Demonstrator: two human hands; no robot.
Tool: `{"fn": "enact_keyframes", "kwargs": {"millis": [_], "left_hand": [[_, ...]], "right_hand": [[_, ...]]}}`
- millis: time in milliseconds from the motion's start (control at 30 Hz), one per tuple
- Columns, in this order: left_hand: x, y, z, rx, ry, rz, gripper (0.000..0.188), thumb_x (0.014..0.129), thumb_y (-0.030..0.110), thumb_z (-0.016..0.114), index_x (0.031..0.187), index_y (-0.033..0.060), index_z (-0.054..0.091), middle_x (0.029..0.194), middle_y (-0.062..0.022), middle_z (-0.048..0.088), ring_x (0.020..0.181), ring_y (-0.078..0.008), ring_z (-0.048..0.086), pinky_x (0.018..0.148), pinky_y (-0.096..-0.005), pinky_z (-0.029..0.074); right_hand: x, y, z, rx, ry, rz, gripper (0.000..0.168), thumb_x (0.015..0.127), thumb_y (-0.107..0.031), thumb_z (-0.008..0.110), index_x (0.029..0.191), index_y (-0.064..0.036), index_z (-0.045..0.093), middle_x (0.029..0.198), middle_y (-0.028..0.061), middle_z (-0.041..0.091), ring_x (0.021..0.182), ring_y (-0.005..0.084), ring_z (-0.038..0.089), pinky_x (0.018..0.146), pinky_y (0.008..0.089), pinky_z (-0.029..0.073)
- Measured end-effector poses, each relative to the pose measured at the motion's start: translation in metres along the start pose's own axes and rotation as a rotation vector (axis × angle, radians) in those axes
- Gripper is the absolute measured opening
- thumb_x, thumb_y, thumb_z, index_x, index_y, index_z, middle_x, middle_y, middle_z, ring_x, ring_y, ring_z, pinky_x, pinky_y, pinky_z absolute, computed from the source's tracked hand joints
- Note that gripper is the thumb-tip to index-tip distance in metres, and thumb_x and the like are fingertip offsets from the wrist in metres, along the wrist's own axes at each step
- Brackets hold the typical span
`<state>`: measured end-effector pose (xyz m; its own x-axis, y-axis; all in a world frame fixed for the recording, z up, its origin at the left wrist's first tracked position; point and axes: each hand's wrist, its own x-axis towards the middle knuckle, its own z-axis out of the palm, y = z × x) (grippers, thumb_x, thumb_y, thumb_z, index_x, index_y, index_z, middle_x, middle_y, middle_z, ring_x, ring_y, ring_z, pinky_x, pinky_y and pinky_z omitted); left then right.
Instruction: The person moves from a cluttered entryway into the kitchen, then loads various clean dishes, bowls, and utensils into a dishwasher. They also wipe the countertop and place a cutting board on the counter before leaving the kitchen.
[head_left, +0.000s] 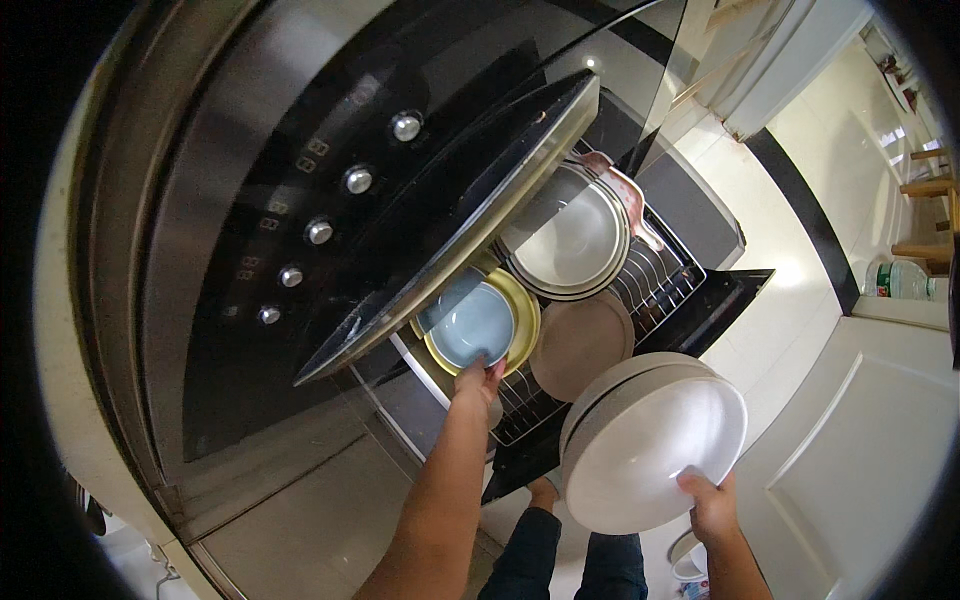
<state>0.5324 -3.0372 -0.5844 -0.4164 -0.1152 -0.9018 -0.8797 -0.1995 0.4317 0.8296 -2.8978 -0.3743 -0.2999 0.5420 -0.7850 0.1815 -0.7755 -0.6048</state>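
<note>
My right hand (714, 501) grips the rim of two large white bowls (652, 450), one inside the other and tilted, with the thumb inside the upper one. My left hand (480, 381) has its fingers on the near rim of a light blue bowl (474, 324). That bowl rests in a yellow bowl (523, 315) in a pulled-out drawer with a wire rack (517, 412). A brown round dish (581, 345) lies beside them. Farther back are stacked white bowls with dark rims (574, 244) and a pink dish with a handle (634, 202).
A black panel with several metal knobs (358, 180) and a slanting glass edge (487, 217) overhang the drawer's left side. The drawer's dark front (705, 311) juts over the tiled floor. At the right are a white cabinet door (862, 450) and a clear plastic bottle (904, 280).
</note>
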Motion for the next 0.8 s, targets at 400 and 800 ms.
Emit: {"fn": "enact_keyframes", "kwargs": {"millis": [400, 800], "left_hand": [[-0.167, -0.004, -0.068, 0.194, -0.050, -0.197, 0.035, 0.083, 0.003, 0.041, 0.112, -0.0130, 0.030, 0.106, -0.0253, 0.044, 0.088, -0.0337, 0.055, 0.080, -0.0417, 0.050], [-0.262, -0.032, -0.294, 0.965, -0.173, 0.030, 0.032, 0.087, 0.018, 0.043, 0.112, -0.0009, 0.044, 0.104, -0.0129, 0.050, 0.085, -0.0262, 0.051, 0.072, -0.0390, 0.044]], "right_hand": [[0.031, -0.021, 0.008, -0.289, 0.107, -0.141, 0.056, 0.065, 0.001, 0.049, 0.119, -0.002, 0.035, 0.097, 0.0160, 0.053, 0.087, 0.0242, 0.054, 0.076, 0.0335, 0.043], [0.124, 0.005, 0.143, -0.990, -0.134, -0.024, 0.038, 0.070, -0.014, 0.051, 0.098, 0.010, 0.043, 0.088, 0.0317, 0.055, 0.086, 0.0417, 0.055, 0.078, 0.0406, 0.044]]}}
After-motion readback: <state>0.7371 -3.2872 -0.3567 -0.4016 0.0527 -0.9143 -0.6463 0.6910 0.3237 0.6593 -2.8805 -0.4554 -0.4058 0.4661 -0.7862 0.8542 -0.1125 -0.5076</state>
